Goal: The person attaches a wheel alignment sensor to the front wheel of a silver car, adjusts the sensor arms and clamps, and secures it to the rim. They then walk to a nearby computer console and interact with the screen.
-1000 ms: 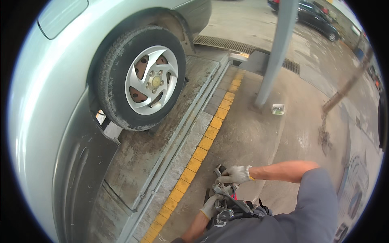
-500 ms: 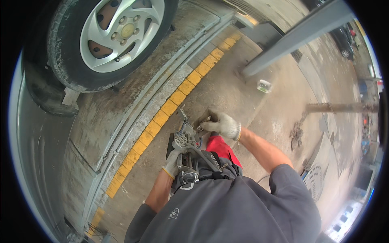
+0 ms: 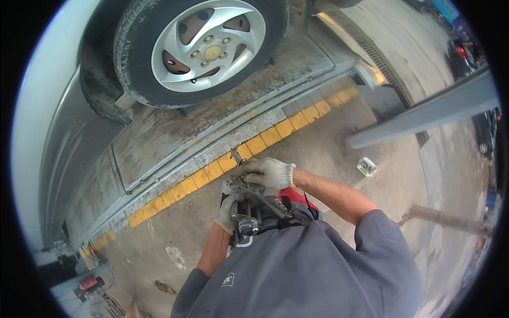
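Observation:
A grey metal wheel clamp [image 3: 254, 204], with parallel rods, a jointed arm and a round knob, is held close in front of my waist. My left hand [image 3: 227, 213], in a pale work glove, is wrapped around its left side, with the fingers partly hidden behind the metal. My right hand [image 3: 269, 173], gloved as well and soiled at the fingers, lies over the clamp's far end with fingers curled onto it. What exactly those fingertips grip is hidden. A thin metal arm of the clamp sticks out beyond the right hand toward the yellow line.
A car wheel [image 3: 209, 50] with a silver rim stands on a raised metal platform [image 3: 154, 143] ahead. Yellow blocks [image 3: 270, 137] line the platform's edge. A grey post [image 3: 419, 124] rises at right, with a small white container [image 3: 367, 166] on the floor near it.
My right hand has moved left and onto the clamp's far end. My left hand keeps its hold. The view has turned, so the wheel appears farther right.

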### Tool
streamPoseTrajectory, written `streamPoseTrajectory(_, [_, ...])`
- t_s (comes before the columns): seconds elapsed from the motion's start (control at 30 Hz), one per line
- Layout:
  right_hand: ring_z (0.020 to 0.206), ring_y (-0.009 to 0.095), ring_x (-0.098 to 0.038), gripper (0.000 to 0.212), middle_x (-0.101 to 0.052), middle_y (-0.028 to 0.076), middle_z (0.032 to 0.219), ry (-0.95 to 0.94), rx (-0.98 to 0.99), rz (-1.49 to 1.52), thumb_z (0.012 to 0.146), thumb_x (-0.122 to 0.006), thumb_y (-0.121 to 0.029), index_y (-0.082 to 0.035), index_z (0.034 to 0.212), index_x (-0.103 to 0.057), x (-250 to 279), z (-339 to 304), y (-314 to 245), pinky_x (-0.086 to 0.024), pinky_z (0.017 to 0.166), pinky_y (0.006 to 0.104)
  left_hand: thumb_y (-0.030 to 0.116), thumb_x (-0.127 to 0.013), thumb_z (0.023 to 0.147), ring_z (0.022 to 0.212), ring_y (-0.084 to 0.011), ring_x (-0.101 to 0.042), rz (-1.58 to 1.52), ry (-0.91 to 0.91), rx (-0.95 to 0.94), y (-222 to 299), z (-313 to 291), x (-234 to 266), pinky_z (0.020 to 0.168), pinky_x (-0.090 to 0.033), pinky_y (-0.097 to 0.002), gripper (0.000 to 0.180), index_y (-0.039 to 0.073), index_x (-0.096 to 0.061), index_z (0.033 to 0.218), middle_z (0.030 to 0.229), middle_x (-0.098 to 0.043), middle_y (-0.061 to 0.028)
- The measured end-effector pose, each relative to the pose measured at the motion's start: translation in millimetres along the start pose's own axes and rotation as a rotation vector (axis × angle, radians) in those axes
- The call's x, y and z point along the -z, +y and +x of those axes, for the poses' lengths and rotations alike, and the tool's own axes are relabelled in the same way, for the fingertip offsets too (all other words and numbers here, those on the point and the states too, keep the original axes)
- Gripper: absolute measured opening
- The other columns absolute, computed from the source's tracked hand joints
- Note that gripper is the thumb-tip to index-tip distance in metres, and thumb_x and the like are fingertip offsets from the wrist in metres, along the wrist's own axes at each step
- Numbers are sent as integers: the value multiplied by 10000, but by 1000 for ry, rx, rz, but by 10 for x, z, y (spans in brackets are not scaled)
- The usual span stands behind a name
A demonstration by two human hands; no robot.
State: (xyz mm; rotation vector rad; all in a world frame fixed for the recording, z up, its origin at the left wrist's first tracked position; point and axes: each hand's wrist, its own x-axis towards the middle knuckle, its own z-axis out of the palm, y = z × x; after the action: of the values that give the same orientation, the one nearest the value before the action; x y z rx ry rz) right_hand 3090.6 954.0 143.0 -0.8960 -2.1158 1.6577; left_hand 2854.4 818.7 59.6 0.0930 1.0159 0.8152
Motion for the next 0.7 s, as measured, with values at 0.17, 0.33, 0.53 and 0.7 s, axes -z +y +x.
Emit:
streamPoseTrajectory(0.17, [1265, 381, -701, 329, -755, 169, 1322, -184, 65, -175, 1098, -632, -279, -143, 1389, -701, 283, 98, -105, -551, 1081, 472, 134, -638, 961, 932, -227, -746, -121, 90, 15, -230, 48, -210, 764, -653, -376, 294, 73, -708, 1239, 1095, -767, -96])
streamPoseTrajectory(0.33, [1239, 399, -706, 314, -762, 167, 1288, -335, 103, -325, 1092, -634, -312, -148, 1356, -679, 419, 134, -66, -546, 1062, 488, 127, -636, 991, 959, -263, -763, -290, 68, -26, -584, 57, -358, 827, -669, -418, 293, 81, -703, 1273, 1132, -775, -114])
streamPoseTrajectory(0.53, [1221, 401, -710, 314, -765, 160, 1267, -398, 170, -248, 1091, -632, -340, -165, 1347, -684, 424, 74, 14, -546, 1059, 496, 159, -614, 1046, 987, -257, -767, -418, 131, 0, -918, -18, -555, 852, -668, -430, 262, 87, -706, 1281, 1164, -784, -109])
streamPoseTrajectory(0.7, [1204, 389, -714, 297, -765, 140, 1265, -490, 261, -253, 1088, -639, -327, -162, 1331, -686, 250, 37, -17, -552, 1044, 497, 164, -580, 1073, 964, -244, -765, -473, 169, -34, -1084, -98, -660, 822, -661, -397, 250, 93, -706, 1277, 1147, -788, -94])
